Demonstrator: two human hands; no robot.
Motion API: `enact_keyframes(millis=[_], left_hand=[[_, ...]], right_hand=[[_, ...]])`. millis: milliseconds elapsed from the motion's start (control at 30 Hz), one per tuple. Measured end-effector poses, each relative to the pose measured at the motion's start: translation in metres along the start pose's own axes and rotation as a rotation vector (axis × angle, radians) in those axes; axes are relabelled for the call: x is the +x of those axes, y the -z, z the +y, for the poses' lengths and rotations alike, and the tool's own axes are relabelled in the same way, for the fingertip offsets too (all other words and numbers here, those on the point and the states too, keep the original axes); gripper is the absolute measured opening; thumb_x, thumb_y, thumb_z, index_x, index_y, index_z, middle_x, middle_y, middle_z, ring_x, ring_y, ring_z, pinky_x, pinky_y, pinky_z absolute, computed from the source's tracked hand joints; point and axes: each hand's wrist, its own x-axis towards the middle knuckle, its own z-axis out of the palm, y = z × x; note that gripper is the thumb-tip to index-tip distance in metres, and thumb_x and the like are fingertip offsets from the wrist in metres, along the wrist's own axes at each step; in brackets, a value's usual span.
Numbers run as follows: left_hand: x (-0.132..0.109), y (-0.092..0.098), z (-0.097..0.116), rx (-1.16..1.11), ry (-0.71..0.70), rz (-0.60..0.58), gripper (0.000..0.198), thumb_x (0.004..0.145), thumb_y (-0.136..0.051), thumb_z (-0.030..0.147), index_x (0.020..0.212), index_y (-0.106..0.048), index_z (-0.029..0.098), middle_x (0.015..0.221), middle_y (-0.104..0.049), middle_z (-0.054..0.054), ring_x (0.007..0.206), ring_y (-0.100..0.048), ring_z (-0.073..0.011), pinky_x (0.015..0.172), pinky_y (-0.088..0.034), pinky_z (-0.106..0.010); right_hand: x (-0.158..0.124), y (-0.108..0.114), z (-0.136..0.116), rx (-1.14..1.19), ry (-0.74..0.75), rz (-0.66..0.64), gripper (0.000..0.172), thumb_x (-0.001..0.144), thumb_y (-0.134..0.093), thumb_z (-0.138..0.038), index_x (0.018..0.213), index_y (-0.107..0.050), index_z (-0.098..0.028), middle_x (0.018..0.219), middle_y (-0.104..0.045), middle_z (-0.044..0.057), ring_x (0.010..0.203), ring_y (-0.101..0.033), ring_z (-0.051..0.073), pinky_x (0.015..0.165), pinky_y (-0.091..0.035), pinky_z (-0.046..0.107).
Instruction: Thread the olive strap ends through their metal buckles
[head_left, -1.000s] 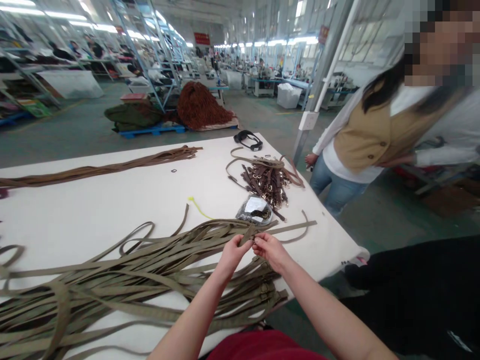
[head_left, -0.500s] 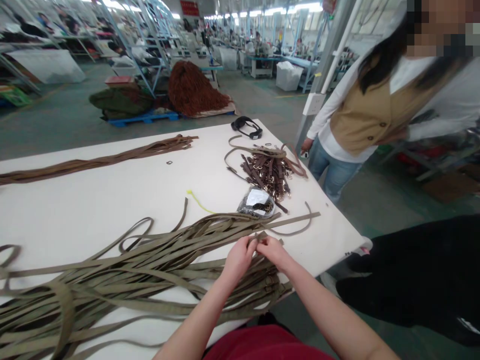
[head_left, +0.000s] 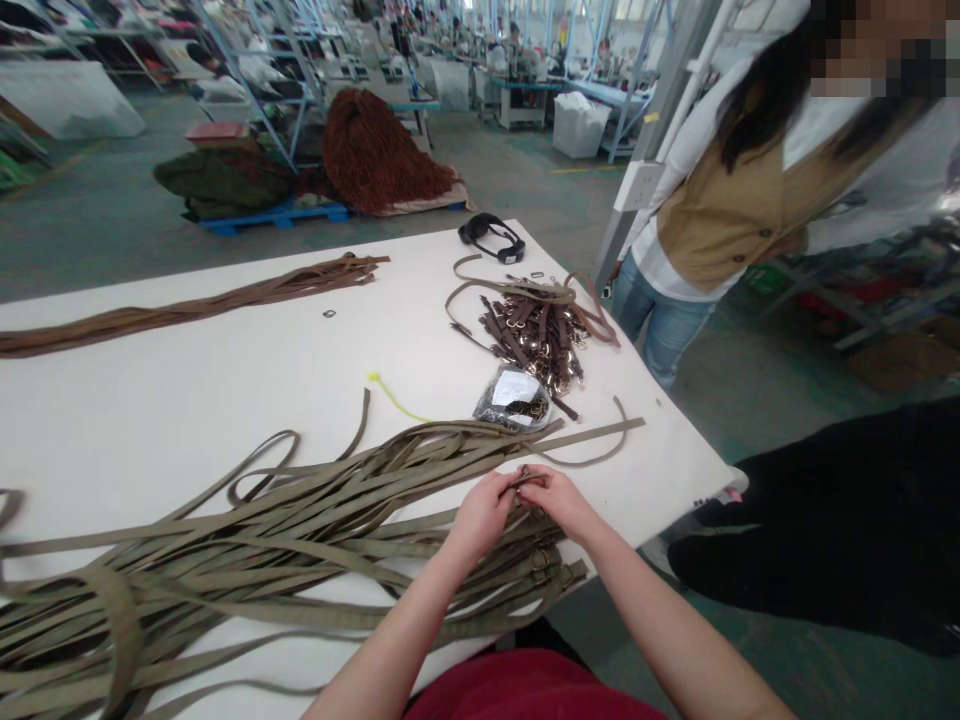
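Both hands meet above the near right part of the table, pinching one olive webbing strap [head_left: 531, 477] between them. My left hand [head_left: 484, 508] is closed on the strap from the left. From the right, my right hand [head_left: 559, 500] grips the same strap, with a small metal buckle [head_left: 523, 470] at the fingertips, partly hidden. Under and beside the hands spreads a heap of long olive straps [head_left: 300, 560], some ending in metal buckles at the right. Just beyond lies a clear plastic bag [head_left: 514, 398] of metal hardware with a white label.
On the white table [head_left: 247, 385] lie dark brown straps with metal clasps [head_left: 536, 335], a brown strap bundle [head_left: 195, 305], a yellow-green tie [head_left: 397, 398] and a black headset [head_left: 491, 240]. A person in a tan vest [head_left: 697, 230] stands past the right edge, beside a post.
The view has tilted slightly downward. My hands have shifted the strap between their fingers, and a buckle now shows at the fingertips. The standing person's lowered hand is now mostly hidden behind the post.
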Motion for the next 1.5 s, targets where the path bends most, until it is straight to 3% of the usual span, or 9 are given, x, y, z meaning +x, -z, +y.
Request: enact_keyframes(millis=[133, 233, 333, 533, 967, 1067, 1167, 1333, 1500], left_hand=[[-0.002, 0.003, 0.006, -0.084, 0.025, 0.019, 0.029, 0.081, -0.039, 0.029, 0.102, -0.057, 0.023, 0.092, -0.06, -0.004, 0.086, -0.053, -0.0156, 0.078, -0.039, -0.026], [-0.004, 0.005, 0.008, -0.208, 0.176, 0.134, 0.031, 0.08, -0.038, 0.038, 0.095, -0.058, 0.019, 0.071, -0.059, -0.002, 0.066, -0.053, -0.0135, 0.063, -0.04, -0.024], [-0.005, 0.008, 0.007, -0.337, 0.308, 0.21, 0.034, 0.077, -0.04, 0.046, 0.083, -0.056, 0.017, 0.05, -0.047, 0.004, 0.047, -0.043, -0.0101, 0.049, -0.034, -0.021], [-0.009, 0.006, 0.016, -0.663, 0.354, 0.158, 0.032, 0.072, -0.045, 0.047, 0.066, -0.049, 0.016, 0.049, -0.044, 0.005, 0.047, -0.04, -0.0079, 0.048, -0.033, -0.019], [-0.019, 0.001, 0.027, -0.545, 0.297, 0.124, 0.035, 0.073, -0.044, 0.049, 0.069, -0.051, 0.015, 0.056, -0.048, 0.003, 0.054, -0.042, -0.0095, 0.053, -0.034, -0.02], [-0.018, 0.0, 0.027, -0.524, 0.265, 0.049, 0.033, 0.072, -0.045, 0.047, 0.069, -0.053, 0.015, 0.058, -0.05, 0.002, 0.055, -0.044, -0.0097, 0.055, -0.034, -0.02], [-0.016, 0.002, 0.025, -0.512, 0.224, -0.008, 0.03, 0.072, -0.047, 0.043, 0.066, -0.054, 0.015, 0.058, -0.05, 0.003, 0.057, -0.044, -0.0093, 0.057, -0.035, -0.02], [-0.013, 0.01, 0.017, -0.522, 0.283, 0.081, 0.03, 0.073, -0.046, 0.044, 0.068, -0.052, 0.015, 0.056, -0.048, 0.003, 0.055, -0.041, -0.009, 0.053, -0.033, -0.02], [-0.009, 0.013, 0.011, -0.543, 0.303, 0.079, 0.03, 0.072, -0.046, 0.044, 0.064, -0.05, 0.015, 0.055, -0.046, 0.003, 0.052, -0.039, -0.0083, 0.05, -0.031, -0.019]], right_hand=[[-0.002, 0.002, -0.002, 0.069, -0.015, -0.014, 0.033, 0.062, -0.064, -0.023, 0.093, -0.058, -0.018, 0.083, -0.061, 0.001, 0.069, -0.053, 0.01, 0.067, -0.041, 0.025], [-0.003, 0.003, -0.007, 0.114, -0.049, -0.001, 0.029, 0.065, -0.062, -0.03, 0.089, -0.058, -0.016, 0.084, -0.062, 0.003, 0.067, -0.055, 0.01, 0.066, -0.043, 0.025], [-0.007, 0.005, -0.014, 0.19, -0.062, 0.051, 0.037, 0.065, -0.063, -0.032, 0.097, -0.055, -0.017, 0.081, -0.063, 0.004, 0.066, -0.056, 0.01, 0.063, -0.044, 0.025], [-0.017, 0.007, -0.021, 0.363, -0.016, 0.111, 0.036, 0.062, -0.067, -0.028, 0.094, -0.056, -0.019, 0.079, -0.059, 0.0, 0.066, -0.055, 0.008, 0.062, -0.045, 0.021], [-0.031, 0.012, -0.018, 0.519, -0.115, -0.013, 0.03, 0.062, -0.067, -0.023, 0.09, -0.059, -0.017, 0.066, -0.053, -0.003, 0.057, -0.049, 0.005, 0.054, -0.042, 0.017], [-0.03, 0.015, -0.015, 0.541, -0.126, 0.009, 0.029, 0.061, -0.068, -0.022, 0.089, -0.059, -0.017, 0.065, -0.052, -0.004, 0.052, -0.045, 0.004, 0.047, -0.038, 0.015], [-0.029, 0.013, -0.01, 0.57, -0.175, -0.058, 0.027, 0.062, -0.068, -0.02, 0.088, -0.059, -0.016, 0.066, -0.052, -0.003, 0.052, -0.044, 0.003, 0.047, -0.038, 0.014], [-0.025, 0.006, -0.01, 0.669, -0.16, -0.046, 0.026, 0.062, -0.068, -0.016, 0.087, -0.059, -0.015, 0.067, -0.052, -0.003, 0.055, -0.047, 0.003, 0.051, -0.041, 0.013], [-0.015, 0.001, -0.012, 0.691, -0.176, -0.013, 0.025, 0.063, -0.067, -0.016, 0.086, -0.059, -0.015, 0.068, -0.052, -0.003, 0.056, -0.048, 0.003, 0.053, -0.042, 0.014]])
